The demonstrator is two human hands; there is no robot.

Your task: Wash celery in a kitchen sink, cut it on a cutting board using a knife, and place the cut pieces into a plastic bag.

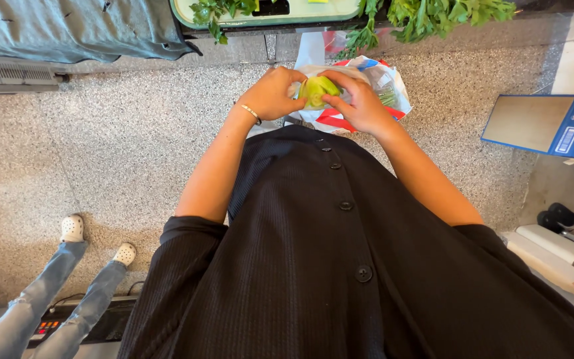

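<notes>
Pinching a green vegetable (318, 90), both hands (272, 93) (361, 103) grip it over a plastic bag (393, 83); speckled floor (127, 139) open around.

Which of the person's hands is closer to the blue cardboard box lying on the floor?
Right. The right hand is on the box's side of the green item; the left hand is beyond it, farther from the blue box.

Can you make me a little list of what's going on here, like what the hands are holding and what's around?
left hand: grips the green vegetable, a thin bracelet on its wrist
right hand: fingers press the same vegetable from the other side
plastic bag: white with red and blue, under the hands
leafy greens: on the counter ahead
cardboard box: on the floor at right
other person: legs in jeans with white shoes, lower left
</notes>
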